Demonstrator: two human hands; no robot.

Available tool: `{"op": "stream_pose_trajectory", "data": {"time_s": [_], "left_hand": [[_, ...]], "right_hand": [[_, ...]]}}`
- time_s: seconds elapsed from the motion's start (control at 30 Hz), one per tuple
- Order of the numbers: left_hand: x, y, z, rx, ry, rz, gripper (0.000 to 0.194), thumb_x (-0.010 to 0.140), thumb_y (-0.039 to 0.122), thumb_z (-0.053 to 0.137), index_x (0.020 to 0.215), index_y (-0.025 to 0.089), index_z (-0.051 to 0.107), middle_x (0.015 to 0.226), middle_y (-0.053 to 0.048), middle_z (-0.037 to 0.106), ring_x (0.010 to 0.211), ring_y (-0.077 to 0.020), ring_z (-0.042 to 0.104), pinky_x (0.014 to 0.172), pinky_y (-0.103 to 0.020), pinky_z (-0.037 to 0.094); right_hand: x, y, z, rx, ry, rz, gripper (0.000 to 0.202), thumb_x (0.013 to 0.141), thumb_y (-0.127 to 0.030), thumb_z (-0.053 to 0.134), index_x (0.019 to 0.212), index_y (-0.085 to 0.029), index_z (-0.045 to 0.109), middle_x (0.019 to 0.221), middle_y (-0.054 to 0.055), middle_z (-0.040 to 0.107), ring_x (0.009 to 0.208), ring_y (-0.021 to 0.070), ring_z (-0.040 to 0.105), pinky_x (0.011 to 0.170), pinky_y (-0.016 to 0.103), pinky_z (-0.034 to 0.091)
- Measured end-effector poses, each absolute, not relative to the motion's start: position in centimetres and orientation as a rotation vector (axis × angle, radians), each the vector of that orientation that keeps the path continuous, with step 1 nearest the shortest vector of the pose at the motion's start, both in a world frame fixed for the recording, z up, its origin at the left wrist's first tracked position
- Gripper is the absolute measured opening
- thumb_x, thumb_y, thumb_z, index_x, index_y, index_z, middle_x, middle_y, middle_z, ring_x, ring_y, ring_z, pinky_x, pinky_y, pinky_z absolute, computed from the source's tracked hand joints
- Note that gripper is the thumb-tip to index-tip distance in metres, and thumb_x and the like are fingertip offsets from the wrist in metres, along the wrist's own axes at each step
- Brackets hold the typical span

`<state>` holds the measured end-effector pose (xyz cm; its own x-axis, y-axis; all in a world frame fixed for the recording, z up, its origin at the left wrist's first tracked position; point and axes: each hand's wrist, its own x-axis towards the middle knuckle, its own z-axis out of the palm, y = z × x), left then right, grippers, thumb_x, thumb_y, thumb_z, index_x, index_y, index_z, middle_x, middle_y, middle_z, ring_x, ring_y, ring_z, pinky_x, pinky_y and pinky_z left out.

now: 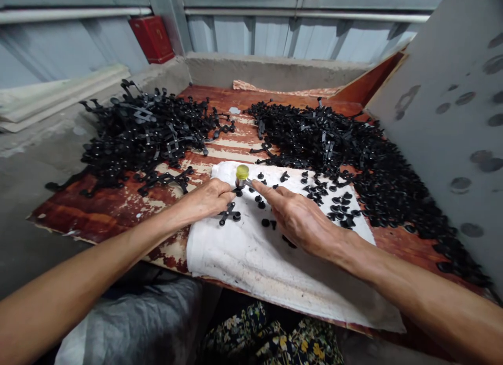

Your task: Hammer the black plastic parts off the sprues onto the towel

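Observation:
My right hand (301,218) is closed around the handle of a small hammer (242,172), its index finger stretched along the handle. The hammer has a shiny metal head and a yellow end facing up. Directly under the head is a small round black part. My left hand (210,200) pinches a black plastic linkage piece (228,214) beside the hammer head; its jointed arms with round ends show below the fingers. Both hands are over a white cloth (243,260). Several loose black round caps (260,201) lie near my right hand, partly hidden by it.
A heap of black jointed pieces (149,129) fills the left of the worn red-brown board (118,213). A larger black heap (326,134) spreads along the right side, beside a spotted grey panel (451,124). A red box (152,39) stands at the back left.

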<state>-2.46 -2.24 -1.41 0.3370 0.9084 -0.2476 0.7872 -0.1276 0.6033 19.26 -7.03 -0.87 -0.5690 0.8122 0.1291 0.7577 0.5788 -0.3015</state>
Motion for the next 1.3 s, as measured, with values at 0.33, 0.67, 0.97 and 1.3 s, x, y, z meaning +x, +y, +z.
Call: {"op": "stream_pose_trajectory", "data": {"time_s": [0.33,0.67,0.97,1.3], "left_hand": [[-2.6,-2.3,-1.8,1.943,1.505,0.224,0.03,0.079,0.028,0.048,0.05,0.019,0.046,0.045,0.003,0.043,0.043,-0.0104,0.037,0.045,-0.025,0.024],[-2.6,-2.1,-1.9,1.943,1.528,0.251,0.031,0.076,0.027,0.051,0.046,0.019,0.047,0.041,0.003,0.043,0.042,-0.0106,0.037,0.044,-0.024,0.023],[-2.5,-2.9,-1.4,1.536,1.491,0.402,0.034,0.079,0.023,0.06,0.048,0.016,0.048,0.038,0.006,0.036,0.034,-0.0052,0.027,0.036,-0.02,0.015],[-1.8,-1.5,0.4,0.816,1.299,0.763,0.025,0.067,0.0,0.074,0.059,0.012,0.053,0.05,0.004,0.049,0.036,-0.0016,0.036,0.028,-0.011,0.02]], "right_hand": [[18.9,-7.1,-1.1,-1.271,-2.456,0.304,0.072,0.083,-0.003,0.037,0.154,-0.016,0.034,0.084,0.008,0.062,0.061,0.0178,0.051,0.058,0.029,0.048],[18.6,-7.0,-1.2,-1.361,-2.465,0.225,0.07,0.082,-0.003,0.037,0.151,-0.014,0.04,0.087,0.01,0.064,0.054,0.0147,0.045,0.052,0.027,0.042],[18.6,-6.8,-1.0,-1.324,-2.56,0.381,0.068,0.083,-0.003,0.039,0.15,-0.013,0.043,0.085,0.011,0.07,0.059,0.0188,0.056,0.058,0.031,0.049],[21.5,-8.5,-0.6,-1.296,-1.858,0.691,0.052,0.091,-0.017,0.041,0.143,-0.018,0.05,0.063,-0.003,0.051,0.047,0.0131,0.04,0.045,0.025,0.039]]}}
